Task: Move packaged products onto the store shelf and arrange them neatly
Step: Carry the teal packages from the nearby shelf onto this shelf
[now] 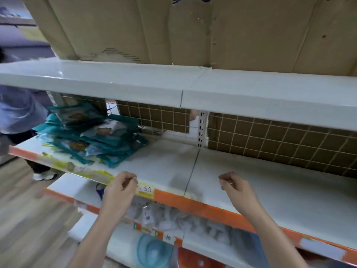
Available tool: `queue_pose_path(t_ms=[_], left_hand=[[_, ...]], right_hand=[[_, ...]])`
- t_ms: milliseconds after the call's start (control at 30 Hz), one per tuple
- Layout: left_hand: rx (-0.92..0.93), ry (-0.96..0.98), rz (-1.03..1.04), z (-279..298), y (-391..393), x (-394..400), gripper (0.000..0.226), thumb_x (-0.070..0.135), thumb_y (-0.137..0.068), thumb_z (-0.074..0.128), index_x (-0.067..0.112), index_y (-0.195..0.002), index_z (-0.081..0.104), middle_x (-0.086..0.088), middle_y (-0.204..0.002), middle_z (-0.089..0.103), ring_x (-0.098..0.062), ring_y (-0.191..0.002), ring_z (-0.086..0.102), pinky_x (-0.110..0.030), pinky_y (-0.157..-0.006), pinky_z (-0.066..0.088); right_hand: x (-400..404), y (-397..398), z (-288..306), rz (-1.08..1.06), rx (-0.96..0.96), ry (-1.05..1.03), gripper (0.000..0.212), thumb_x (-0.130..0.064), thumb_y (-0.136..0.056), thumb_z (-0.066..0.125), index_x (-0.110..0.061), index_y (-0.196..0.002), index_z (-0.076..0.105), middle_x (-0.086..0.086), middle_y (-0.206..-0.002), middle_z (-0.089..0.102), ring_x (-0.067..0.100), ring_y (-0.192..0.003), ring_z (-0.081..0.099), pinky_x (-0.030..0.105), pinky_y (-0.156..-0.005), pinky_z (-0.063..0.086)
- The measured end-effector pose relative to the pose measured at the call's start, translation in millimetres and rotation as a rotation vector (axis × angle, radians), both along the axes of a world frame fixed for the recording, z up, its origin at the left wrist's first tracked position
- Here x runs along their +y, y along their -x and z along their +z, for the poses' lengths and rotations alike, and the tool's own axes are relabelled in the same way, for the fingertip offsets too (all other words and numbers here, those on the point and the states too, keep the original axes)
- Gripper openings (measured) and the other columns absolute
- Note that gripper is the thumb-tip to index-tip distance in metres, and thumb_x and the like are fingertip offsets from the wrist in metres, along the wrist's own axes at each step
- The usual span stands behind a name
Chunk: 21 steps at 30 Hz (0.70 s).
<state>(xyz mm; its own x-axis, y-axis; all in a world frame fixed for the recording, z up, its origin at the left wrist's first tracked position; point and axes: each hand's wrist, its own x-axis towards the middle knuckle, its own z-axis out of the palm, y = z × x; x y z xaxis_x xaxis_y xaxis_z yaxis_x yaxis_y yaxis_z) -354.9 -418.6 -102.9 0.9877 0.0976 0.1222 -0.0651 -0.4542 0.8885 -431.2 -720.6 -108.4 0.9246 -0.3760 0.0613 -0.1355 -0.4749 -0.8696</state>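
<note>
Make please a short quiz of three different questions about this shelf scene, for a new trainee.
1. True or false: the teal packages lie in a loose pile at the left of the middle shelf.
2. What does the left hand hold? A) a package B) nothing C) a box
3. Fill in: behind the shelf, a wire grid covers brown ____.

Key: 1 true; 2 B; 3 cardboard. The right hand also holds nothing, with its fingers loosely curled.
</note>
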Motion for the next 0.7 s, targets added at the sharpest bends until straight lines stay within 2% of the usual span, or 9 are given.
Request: queue_pose_path(t_ms=[67,133,267,333,433,567,700], left_hand=[[-0.014,-0.022,0.007,6.7,-8.3,26.3,0.021,0.014,-0.088,0.060,0.031,-0.076,0.062,0.004,-0.076,0.067,-0.017,-0.075,0.060,-0.030,-0.066,0.046],[-0.028,-0.030,0.021,13.0,-15.4,51.0,0.020,0.011,-0.090,0.058,0.027,-0.079,0.062,0.000,-0.080,0.068,-0.015,-0.078,0.060,-0.026,-0.068,0.044],[-0.005,-0.024,0.073,14.5,-39.0,94.4,0.022,0.012,-0.090,0.058,0.030,-0.078,0.061,-0.006,-0.084,0.070,-0.025,-0.084,0.064,-0.039,-0.079,0.049],[-0.008,-0.027,0.105,16.6,-52.7,107.3,0.020,0.017,-0.090,0.058,0.033,-0.079,0.061,-0.004,-0.086,0.070,-0.025,-0.086,0.064,-0.041,-0.080,0.050],[-0.013,-0.061,0.122,20.0,-72.6,117.9,0.020,0.021,-0.092,0.055,0.036,-0.081,0.059,-0.001,-0.089,0.069,-0.020,-0.087,0.063,-0.036,-0.076,0.048],[-0.002,-0.056,0.178,19.6,-96.3,133.3,0.012,0.022,-0.093,0.054,0.031,-0.089,0.061,-0.002,-0.094,0.068,-0.020,-0.088,0.063,-0.032,-0.072,0.047],[0.004,-0.060,0.255,17.3,-115.6,154.9,0.011,0.020,-0.093,0.054,0.022,-0.096,0.064,-0.003,-0.094,0.067,-0.022,-0.091,0.061,-0.033,-0.075,0.044]], right_hand=[[29.6,-17.6,0.0,0.021,0.008,-0.011,0.012,-0.021,-0.095,0.053,-0.028,-0.095,0.063,-0.006,-0.089,0.064,0.006,-0.085,0.059,0.010,-0.060,0.041],[58.1,-35.3,-0.3,0.057,0.018,-0.016,0.012,-0.022,-0.094,0.054,-0.030,-0.091,0.062,-0.006,-0.089,0.065,0.008,-0.086,0.061,0.014,-0.064,0.042],[103.2,-67.3,-2.2,0.146,0.037,-0.032,0.018,-0.017,-0.092,0.058,-0.031,-0.083,0.062,-0.005,-0.085,0.064,0.013,-0.083,0.062,0.016,-0.068,0.045],[116.4,-81.7,-1.9,0.174,0.042,-0.039,0.016,-0.015,-0.092,0.058,-0.029,-0.084,0.063,-0.005,-0.083,0.063,0.015,-0.082,0.061,0.016,-0.067,0.045],[129.5,-103.6,-2.5,0.211,0.062,-0.020,0.011,-0.017,-0.093,0.055,-0.025,-0.091,0.064,-0.006,-0.087,0.063,0.012,-0.085,0.060,0.014,-0.067,0.044],[148.1,-141.4,-1.5,0.257,0.088,-0.016,0.009,-0.020,-0.094,0.055,-0.023,-0.094,0.064,-0.006,-0.091,0.063,0.010,-0.085,0.061,0.011,-0.063,0.043],[172.7,-184.9,-1.9,0.329,0.118,0.009,0.009,-0.024,-0.094,0.054,-0.025,-0.095,0.062,-0.008,-0.092,0.061,0.012,-0.088,0.061,0.020,-0.071,0.045]])
